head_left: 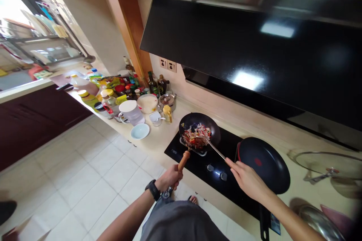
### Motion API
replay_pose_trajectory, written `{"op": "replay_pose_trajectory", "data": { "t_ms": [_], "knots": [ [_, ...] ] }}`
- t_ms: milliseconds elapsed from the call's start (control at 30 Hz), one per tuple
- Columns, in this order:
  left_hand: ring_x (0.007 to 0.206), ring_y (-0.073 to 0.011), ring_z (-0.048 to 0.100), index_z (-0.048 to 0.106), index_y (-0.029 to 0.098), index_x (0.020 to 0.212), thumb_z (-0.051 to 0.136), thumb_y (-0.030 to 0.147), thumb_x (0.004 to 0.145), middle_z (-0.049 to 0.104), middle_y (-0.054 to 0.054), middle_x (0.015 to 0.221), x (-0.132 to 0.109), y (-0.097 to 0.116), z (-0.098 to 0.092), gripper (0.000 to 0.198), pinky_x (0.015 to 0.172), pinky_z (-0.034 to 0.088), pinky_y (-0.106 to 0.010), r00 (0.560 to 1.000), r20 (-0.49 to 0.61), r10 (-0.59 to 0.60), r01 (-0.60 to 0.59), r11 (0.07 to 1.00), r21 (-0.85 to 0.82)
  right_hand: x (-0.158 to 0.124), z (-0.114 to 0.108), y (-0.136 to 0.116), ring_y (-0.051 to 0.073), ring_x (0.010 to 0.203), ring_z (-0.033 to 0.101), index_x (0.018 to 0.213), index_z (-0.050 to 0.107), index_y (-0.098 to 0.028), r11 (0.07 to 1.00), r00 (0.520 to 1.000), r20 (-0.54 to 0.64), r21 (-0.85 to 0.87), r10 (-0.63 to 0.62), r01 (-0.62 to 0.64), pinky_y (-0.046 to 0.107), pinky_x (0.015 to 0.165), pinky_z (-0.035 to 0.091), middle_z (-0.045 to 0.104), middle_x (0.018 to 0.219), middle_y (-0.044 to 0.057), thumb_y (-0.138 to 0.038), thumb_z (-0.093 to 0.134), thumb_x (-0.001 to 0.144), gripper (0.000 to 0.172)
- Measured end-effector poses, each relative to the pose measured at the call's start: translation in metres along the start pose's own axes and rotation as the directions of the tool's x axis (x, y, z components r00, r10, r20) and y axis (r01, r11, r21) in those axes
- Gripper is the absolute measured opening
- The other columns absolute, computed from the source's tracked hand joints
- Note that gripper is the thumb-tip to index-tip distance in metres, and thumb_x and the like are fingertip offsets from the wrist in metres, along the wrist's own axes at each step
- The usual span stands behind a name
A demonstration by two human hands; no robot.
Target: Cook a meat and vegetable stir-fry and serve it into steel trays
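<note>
My left hand (170,177), with a black watch on its wrist, is closed round the wooden handle (184,160) of a dark wok (213,128). The wok sits on the left side of a black cooktop (195,168). Chopped food (195,141) in red and pale pieces lies in it. My right hand (246,177) grips a long metal spatula (217,150), its far end among the food. Fingers and palm cover most of the spatula's grip.
A black frying pan (267,162) rests on the cooktop's right side. Glass lids (333,158) lie farther right. To the left are a pale blue bowl (140,131), a water pitcher (131,112), a lidded pot (167,101) and several bottles. A dark range hood (215,41) overhangs the back.
</note>
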State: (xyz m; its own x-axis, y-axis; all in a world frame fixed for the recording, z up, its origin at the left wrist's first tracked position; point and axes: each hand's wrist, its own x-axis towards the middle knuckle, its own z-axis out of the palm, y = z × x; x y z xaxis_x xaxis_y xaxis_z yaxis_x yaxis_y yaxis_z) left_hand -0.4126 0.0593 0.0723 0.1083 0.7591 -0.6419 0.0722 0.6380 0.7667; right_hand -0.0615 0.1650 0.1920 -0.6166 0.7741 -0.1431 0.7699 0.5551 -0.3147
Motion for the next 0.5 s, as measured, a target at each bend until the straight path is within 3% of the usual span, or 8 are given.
{"op": "replay_pose_trajectory", "data": {
  "t_ms": [100,267,367,500],
  "knots": [
    [0.04,-0.0095,0.044,0.054,0.02,0.098,0.059,0.015,0.075,0.047,0.008,0.054,0.002,0.0,0.005,0.023,0.046,0.039,-0.023,0.996,-0.021,-0.083,0.082,0.996,-0.035,-0.013,-0.007,-0.015,0.022,0.08,0.073,0.155,0.053,-0.023,0.986,0.996,0.083,-0.169,0.012,0.003,0.031,0.074,0.055,0.072,0.103,0.011,-0.026,0.032,0.106,0.053],
    [0.04,-0.0105,0.046,0.051,0.022,0.091,0.058,0.014,0.071,0.045,0.008,0.05,0.0,0.006,0.008,0.023,0.044,0.038,-0.022,0.996,-0.039,-0.084,0.084,0.996,-0.012,0.024,0.016,-0.039,0.022,0.083,0.074,0.157,0.048,-0.02,0.93,0.974,0.175,-0.359,0.144,-0.073,0.028,0.072,0.05,0.07,0.111,0.015,-0.009,0.039,0.099,0.06],
    [0.04,-0.0107,0.046,0.05,0.022,0.09,0.06,0.015,0.07,0.047,0.007,0.051,-0.003,0.01,0.003,0.023,0.043,0.038,-0.022,0.996,-0.042,-0.08,0.08,0.997,0.004,0.053,0.024,-0.033,0.022,0.087,0.074,0.156,0.049,-0.02,0.955,0.981,0.086,-0.258,0.176,-0.149,0.028,0.076,0.05,0.07,0.109,0.014,-0.017,0.037,0.104,0.053],
    [0.038,-0.0117,0.047,0.051,0.022,0.089,0.06,0.016,0.069,0.047,0.007,0.049,-0.004,0.011,-0.006,0.022,0.042,0.039,-0.022,0.995,-0.023,-0.096,0.097,0.995,0.034,0.092,0.017,-0.03,0.024,0.094,0.071,0.152,0.053,-0.016,0.98,0.983,-0.052,-0.086,0.174,-0.178,0.031,0.087,0.051,0.073,0.101,0.013,-0.026,0.035,0.106,0.051]
  ]
}}
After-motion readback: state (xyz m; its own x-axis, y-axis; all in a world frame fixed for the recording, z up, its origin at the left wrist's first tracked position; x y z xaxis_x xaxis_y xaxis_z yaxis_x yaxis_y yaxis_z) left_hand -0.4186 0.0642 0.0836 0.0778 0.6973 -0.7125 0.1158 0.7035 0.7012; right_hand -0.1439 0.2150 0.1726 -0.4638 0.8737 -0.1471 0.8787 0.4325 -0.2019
